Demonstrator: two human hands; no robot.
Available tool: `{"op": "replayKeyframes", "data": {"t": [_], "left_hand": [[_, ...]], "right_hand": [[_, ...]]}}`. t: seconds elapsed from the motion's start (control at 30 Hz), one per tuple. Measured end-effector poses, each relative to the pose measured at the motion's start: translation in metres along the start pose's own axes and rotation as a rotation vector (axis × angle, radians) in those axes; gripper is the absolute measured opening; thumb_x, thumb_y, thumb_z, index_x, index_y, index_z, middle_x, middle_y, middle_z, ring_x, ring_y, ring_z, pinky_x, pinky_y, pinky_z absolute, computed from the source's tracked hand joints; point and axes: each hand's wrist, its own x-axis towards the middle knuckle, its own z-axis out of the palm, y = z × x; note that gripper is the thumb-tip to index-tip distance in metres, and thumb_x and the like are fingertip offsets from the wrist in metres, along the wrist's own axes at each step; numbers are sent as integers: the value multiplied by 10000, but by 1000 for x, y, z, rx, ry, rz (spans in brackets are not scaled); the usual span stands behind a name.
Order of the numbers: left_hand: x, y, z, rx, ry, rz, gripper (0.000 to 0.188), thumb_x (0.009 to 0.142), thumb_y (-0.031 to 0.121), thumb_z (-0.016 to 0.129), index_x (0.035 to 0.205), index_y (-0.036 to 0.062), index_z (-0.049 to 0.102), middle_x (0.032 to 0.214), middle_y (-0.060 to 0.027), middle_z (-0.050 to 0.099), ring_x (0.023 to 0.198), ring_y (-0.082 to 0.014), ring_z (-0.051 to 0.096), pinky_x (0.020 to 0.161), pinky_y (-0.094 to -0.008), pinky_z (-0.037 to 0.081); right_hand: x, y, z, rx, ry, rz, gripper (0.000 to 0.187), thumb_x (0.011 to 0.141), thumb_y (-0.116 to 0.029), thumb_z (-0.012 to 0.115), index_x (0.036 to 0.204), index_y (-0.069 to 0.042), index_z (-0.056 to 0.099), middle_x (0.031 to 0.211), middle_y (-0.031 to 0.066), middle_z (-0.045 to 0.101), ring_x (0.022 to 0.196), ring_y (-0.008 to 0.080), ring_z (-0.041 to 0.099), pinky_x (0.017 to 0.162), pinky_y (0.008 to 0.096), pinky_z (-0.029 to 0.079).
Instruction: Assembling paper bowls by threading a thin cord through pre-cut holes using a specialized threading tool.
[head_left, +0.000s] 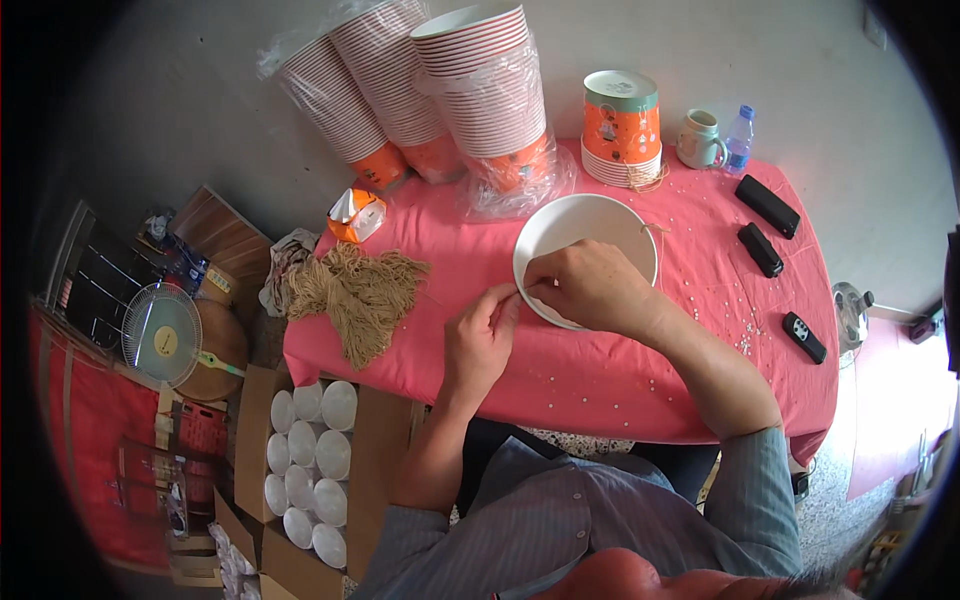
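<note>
White tub: one, mouth up at the front middle of the table, open to my view, its interior pale and plain (575, 222).
Right hand: one, bent over the tub, fingertips drawn together just inside its left rim; I cannot tell what, if anything, they pinch (595, 282).
Left hand: one, thumb and fingers nearly meeting at the tub's left rim, outside it; I cannot make out anything between them (481, 335).
Strand of twine: one that I can see, loose at the tub's right rim (655, 230).
Surface: one table under a pink cloth, creased at the front edge (470, 260); white crumbs strewn mostly to the right, too many for me to count (745, 325).
Left of the tub: one tan twine bundle, spread loosely (360, 300); one orange-and-white packet behind it (356, 215).
Behind: three tall stacks of tubs in clear wrap, which I see leaning apart (480, 95); one shorter upside-down stack, orange with a green band (621, 128).
Right: one pale mug (698, 140); one clear bottle (739, 140); two black cases (767, 206); one black remote (803, 338).
Below, left: one open carton (375, 440) with about eleven whitish cups (333, 453).
Room: one grey wall (700, 45); one round fan at left (162, 335); speckled floor at right (835, 455).
</note>
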Motion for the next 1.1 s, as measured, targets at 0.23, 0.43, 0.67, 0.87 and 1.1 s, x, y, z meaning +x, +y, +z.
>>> {"op": "replayKeyframes", "data": {"t": [0.23, 0.43, 0.67, 0.87, 1.1], "left_hand": [[14, -9, -26, -35, 232, -52, 107, 1052, 51, 740, 1153, 16, 749, 917, -120, 793, 778, -242, 766, 713, -345, 592], [40, 38, -44, 90, 73, 349, 146, 984, -14, 782, 1126, 17, 762, 1143, -102, 752, 961, -220, 735, 742, -325, 576], [53, 55, -38, -45, -49, 361, 155, 987, -6, 798, 1139, 3, 769, 1102, -82, 720, 949, -190, 711, 805, -314, 565], [31, 50, -28, -446, -152, -184, 325, 1117, 147, 723, 1367, -55, 684, 1150, -76, 769, 1043, -96, 704, 909, -259, 561], [28, 35, -15, -431, -168, -180, 224, 1122, 134, 711, 1259, -42, 729, 1048, -47, 799, 901, -79, 705, 829, -245, 558]], "right_hand": [[0, 3, -18, 23, 75, 69, 171, 959, -138, 742, 1103, -116, 830, 904, 137, 813, 817, 338, 791, 771, 464, 621], [-2, -13, -41, 210, 77, -14, 182, 950, -116, 785, 1125, -75, 817, 915, 136, 814, 821, 306, 792, 770, 427, 611], [0, -12, -38, 377, 36, 18, 223, 939, -144, 783, 1139, -57, 831, 919, 150, 815, 839, 333, 789, 790, 442, 606], [4, -17, -49, 632, -72, 231, 141, 1036, -138, 768, 1087, -12, 803, 834, 20, 774, 697, 76, 691, 610, 275, 561], [6, -12, -38, 669, -55, 228, 145, 1046, -98, 740, 1105, 25, 787, 873, 40, 781, 727, 77, 700, 639, 263, 581]]}}
